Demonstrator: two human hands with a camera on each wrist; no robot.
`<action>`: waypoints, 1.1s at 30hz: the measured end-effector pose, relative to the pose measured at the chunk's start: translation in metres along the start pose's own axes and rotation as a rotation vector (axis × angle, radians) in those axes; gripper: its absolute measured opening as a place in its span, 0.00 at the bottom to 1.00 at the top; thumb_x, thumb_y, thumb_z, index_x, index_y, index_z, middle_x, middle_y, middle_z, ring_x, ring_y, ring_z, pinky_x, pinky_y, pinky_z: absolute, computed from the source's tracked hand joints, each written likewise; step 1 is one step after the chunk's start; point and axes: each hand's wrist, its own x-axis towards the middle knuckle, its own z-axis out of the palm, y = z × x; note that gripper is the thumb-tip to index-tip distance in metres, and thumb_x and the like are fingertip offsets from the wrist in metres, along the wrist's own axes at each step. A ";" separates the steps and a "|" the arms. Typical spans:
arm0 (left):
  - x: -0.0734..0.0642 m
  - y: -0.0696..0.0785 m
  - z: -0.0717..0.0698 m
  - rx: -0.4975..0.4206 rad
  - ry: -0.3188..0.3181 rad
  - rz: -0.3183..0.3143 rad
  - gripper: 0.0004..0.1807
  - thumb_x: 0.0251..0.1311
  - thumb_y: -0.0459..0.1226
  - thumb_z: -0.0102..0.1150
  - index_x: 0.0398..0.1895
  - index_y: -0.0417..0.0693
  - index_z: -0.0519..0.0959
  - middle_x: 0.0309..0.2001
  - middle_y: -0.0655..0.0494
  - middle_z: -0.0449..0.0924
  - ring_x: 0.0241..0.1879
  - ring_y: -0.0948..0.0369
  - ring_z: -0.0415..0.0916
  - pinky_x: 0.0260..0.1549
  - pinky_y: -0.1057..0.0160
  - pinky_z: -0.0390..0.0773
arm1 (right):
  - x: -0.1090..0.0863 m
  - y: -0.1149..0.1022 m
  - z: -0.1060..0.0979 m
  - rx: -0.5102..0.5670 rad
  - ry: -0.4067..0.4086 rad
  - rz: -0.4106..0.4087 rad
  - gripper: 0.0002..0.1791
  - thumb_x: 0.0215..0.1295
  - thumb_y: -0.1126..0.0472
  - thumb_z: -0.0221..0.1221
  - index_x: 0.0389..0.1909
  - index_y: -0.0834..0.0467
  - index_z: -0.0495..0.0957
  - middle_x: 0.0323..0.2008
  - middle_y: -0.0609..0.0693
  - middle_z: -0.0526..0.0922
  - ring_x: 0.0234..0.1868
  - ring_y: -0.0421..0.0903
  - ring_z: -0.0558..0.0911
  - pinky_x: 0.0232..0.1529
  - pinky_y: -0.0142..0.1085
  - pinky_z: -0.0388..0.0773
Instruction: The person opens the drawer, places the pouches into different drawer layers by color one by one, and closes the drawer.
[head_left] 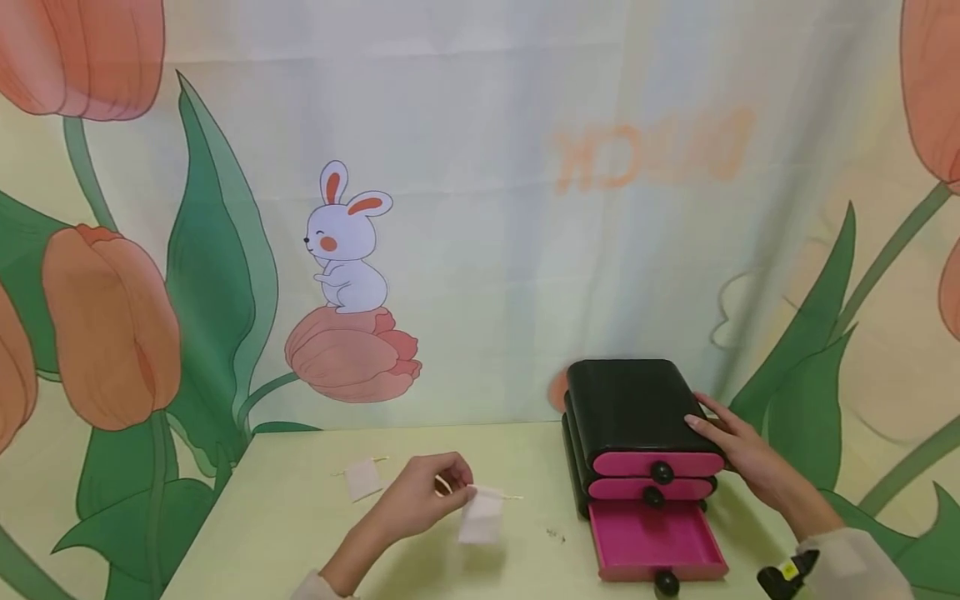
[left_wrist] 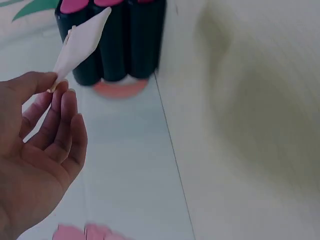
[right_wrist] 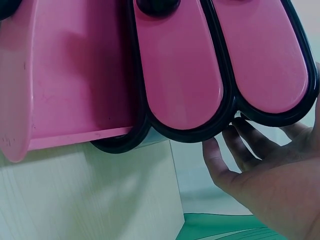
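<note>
A small white drawstring pouch (head_left: 482, 517) hangs from my left hand (head_left: 422, 498), which pinches it near the drawstring end between thumb and fingers. The left wrist view shows the pouch (left_wrist: 82, 45) tilted up, away from the palm. At the right stands a black mini drawer unit (head_left: 630, 404) with pink fronts, its bottom drawer (head_left: 660, 537) pulled out and bare inside. My right hand (head_left: 742, 450) holds the unit's right side, thumb over the top edge. Its fingertips touch the side near the groove below the top tier in the right wrist view.
A second white pouch (head_left: 363, 479) lies flat on the pale table (head_left: 247, 533), left of my left hand. Tiny dark marks (head_left: 556, 535) show on the table near the open drawer. A curtain (head_left: 480, 217) printed with tulips and a rabbit hangs behind.
</note>
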 end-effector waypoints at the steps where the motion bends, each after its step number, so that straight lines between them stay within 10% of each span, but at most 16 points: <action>1: 0.006 0.004 0.008 -0.016 0.009 0.001 0.03 0.68 0.37 0.70 0.37 0.51 0.84 0.32 0.65 0.83 0.36 0.65 0.81 0.40 0.61 0.84 | 0.000 0.001 0.000 0.004 -0.001 0.002 0.46 0.84 0.40 0.50 0.87 0.50 0.35 0.78 0.73 0.57 0.60 0.46 0.82 0.55 0.39 0.80; 20: 0.062 0.047 0.147 -0.330 0.120 -0.191 0.04 0.63 0.36 0.76 0.32 0.50 0.88 0.28 0.65 0.85 0.27 0.69 0.79 0.27 0.68 0.79 | -0.001 0.001 0.001 0.000 0.004 0.032 0.47 0.83 0.39 0.50 0.87 0.49 0.34 0.80 0.73 0.53 0.67 0.57 0.78 0.63 0.56 0.76; 33: 0.069 0.050 0.200 -0.354 0.284 -0.264 0.07 0.58 0.34 0.79 0.26 0.52 0.89 0.22 0.68 0.82 0.23 0.73 0.77 0.24 0.71 0.77 | 0.000 0.004 0.004 -0.009 0.027 0.014 0.46 0.83 0.40 0.50 0.87 0.50 0.36 0.79 0.74 0.55 0.65 0.53 0.80 0.60 0.50 0.79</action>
